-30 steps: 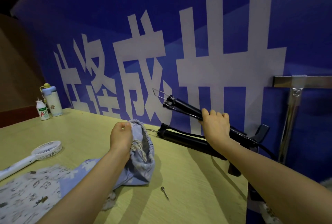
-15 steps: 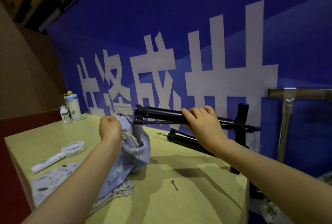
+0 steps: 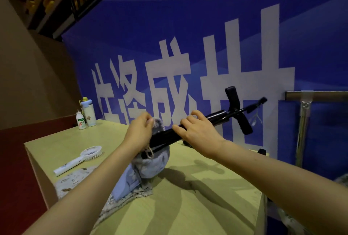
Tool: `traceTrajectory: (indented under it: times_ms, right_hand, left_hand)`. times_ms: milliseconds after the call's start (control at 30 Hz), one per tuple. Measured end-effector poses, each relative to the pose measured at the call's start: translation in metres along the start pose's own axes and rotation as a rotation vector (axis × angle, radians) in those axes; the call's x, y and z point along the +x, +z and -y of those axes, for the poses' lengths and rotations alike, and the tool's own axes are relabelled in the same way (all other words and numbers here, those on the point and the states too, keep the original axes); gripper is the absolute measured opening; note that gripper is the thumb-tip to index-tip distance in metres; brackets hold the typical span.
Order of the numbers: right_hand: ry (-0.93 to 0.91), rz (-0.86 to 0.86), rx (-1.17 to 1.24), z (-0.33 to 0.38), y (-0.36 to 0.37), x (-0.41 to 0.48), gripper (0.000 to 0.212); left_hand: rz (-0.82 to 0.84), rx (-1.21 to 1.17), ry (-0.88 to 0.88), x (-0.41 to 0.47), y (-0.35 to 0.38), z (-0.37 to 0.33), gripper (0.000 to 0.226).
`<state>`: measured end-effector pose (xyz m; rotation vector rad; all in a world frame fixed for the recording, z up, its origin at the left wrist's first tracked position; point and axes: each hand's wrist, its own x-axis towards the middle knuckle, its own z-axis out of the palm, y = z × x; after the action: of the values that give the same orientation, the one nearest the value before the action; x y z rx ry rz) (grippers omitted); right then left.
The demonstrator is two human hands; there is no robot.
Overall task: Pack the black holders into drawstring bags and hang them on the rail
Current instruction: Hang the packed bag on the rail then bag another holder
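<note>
- My left fingers (image 3: 146, 121) pinch the frilly rim of the drawstring bag (image 3: 150, 167) and hold its mouth up and open.
- My right fingers (image 3: 188, 121) are curled round the long bar of the black holder (image 3: 216, 117).
- The near end of the bar is poked into the bag mouth, just under my left fingers. The far end, with the cross piece (image 3: 244, 125), sticks up past my right fingers, toward the rail (image 3: 320, 95).
- I think the job now is to slide the holder all the way in. Only a little bit looks to be inside.
- I should push along the bar, straight toward my left fingers, not down at the table (image 3: 207, 206).
- My left fingers should pull the rim wide, so the cloth does not bunch up.
- The string loop (image 3: 149, 154) hangs just below my left fingers, right by the bar. It could snag.
- The cross piece is wide. It may catch on the rim, so I may need to turn it.
- A second holder (image 3: 186, 143) lies just behind my right fingers.
</note>
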<state>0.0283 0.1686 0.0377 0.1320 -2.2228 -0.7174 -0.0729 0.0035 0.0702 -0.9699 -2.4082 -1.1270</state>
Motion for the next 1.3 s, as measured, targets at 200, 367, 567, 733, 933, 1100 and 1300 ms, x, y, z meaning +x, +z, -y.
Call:
traceTrajectory:
  times_ms: [200,367,567,733,933,1100,1300]
  right_hand:
    - [-0.132,0.031,-0.047,-0.004,-0.013,0.010,0.039]
    - [-0.180,-0.009,-0.021,0.004,-0.020,0.017,0.029]
    - [-0.119,-0.230,0.078,0.000,-0.019,0.003,0.030]
    - [0.941,-0.223,1.401,0.010,-0.042,0.027,0.044]
    - [0.978,-0.353,1.669,0.003,-0.050,0.059,0.024]
    - [1.009,-0.291,1.656,0.023,-0.037,0.058,0.026]
    - [0.916,-0.112,1.662,0.019,-0.036,0.056,0.041]
  left_hand:
    - [0.314,0.043,0.111,-0.011,0.010,-0.010,0.036]
    - [0.227,0.347,0.255,-0.008,0.020,-0.008,0.052]
    - [0.095,0.144,0.246,-0.006,0.011,-0.003,0.049]
    - [0.130,0.050,0.184,-0.007,-0.001,0.005,0.042]
    - [0.154,-0.004,0.101,-0.007,-0.006,0.003,0.043]
    - [0.142,-0.027,0.140,0.003,-0.010,-0.027,0.050]
    - [0.184,-0.167,0.093,0.017,-0.013,-0.038,0.033]
